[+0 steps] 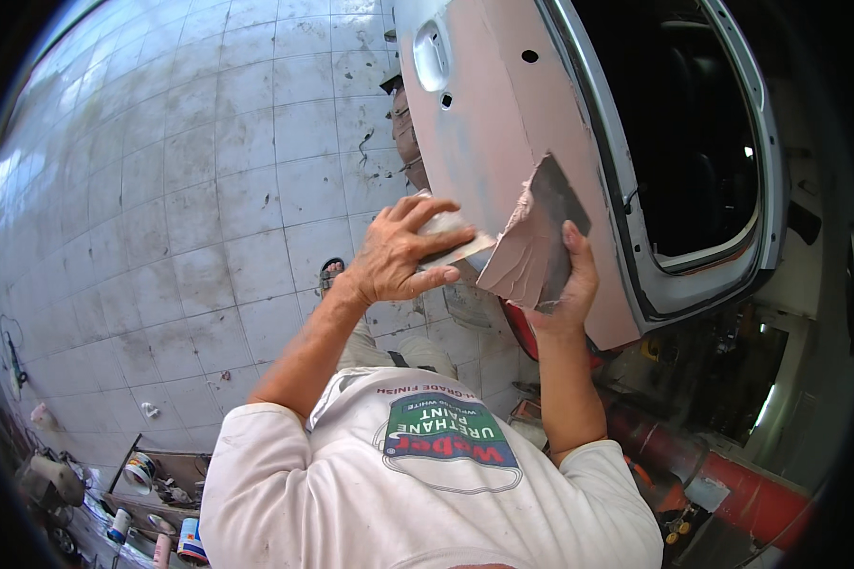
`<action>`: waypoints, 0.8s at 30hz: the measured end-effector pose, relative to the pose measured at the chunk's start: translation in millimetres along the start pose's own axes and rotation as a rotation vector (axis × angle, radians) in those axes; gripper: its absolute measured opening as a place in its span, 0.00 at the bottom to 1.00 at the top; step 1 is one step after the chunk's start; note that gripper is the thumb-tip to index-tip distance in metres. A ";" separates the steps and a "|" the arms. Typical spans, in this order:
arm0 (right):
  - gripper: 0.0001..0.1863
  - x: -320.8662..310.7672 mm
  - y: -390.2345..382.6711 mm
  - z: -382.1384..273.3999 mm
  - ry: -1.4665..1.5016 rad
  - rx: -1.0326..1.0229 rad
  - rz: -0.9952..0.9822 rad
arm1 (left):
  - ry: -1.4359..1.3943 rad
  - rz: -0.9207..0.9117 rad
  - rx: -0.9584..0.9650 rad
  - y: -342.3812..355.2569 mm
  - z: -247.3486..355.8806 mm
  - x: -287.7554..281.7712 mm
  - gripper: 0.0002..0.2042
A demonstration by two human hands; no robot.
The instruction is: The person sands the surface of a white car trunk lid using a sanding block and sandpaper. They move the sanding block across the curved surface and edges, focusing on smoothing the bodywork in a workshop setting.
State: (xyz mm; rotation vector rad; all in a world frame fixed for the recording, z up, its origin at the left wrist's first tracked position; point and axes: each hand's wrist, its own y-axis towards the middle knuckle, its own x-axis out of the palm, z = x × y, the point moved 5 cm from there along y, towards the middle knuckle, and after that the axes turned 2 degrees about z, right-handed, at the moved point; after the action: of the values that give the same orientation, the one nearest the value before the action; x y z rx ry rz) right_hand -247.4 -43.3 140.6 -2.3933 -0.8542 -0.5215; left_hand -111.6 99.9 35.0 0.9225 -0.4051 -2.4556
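My left hand [389,251] is closed on a flat putty spreader [470,250], its fingers laid along the blade, which is smeared with pale filler. The spreader's edge meets or nearly meets a thin dark mixing plate [567,197]. That plate is tilted in my right hand [576,284], gripped at its lower right edge. Pink putty [522,256] coats the plate's left part in ridges and lumps along the rim. Just beyond both hands stands a vehicle body panel [493,123], covered with smooth pink filler and showing bluish-grey patches.
The panel has a recessed handle cup [432,57] and holes; a window opening [697,142] lies at right. Light tiled floor [228,171] spreads to the left. A shelf [166,474] with cans stands lower left, a red cylinder [750,488] lower right.
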 end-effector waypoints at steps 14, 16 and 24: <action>0.23 115.1 20.6 -23.4 -1.383 -0.753 -0.310 | -0.459 0.086 0.004 45.5 20.7 -85.9 0.32; 0.21 99.8 25.5 -16.1 -1.412 -0.664 -0.280 | -0.490 -0.027 -0.078 27.7 26.5 -72.8 0.33; 0.17 63.4 38.4 -50.4 -0.595 -0.345 0.114 | -0.709 -0.045 -0.354 -31.8 -12.7 -57.7 0.31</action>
State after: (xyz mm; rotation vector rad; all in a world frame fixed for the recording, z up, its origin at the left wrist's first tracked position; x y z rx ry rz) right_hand -184.6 -69.8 198.8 -2.9575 -0.9121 0.1199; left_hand -75.7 156.0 43.0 -0.1033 -0.1608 -2.7122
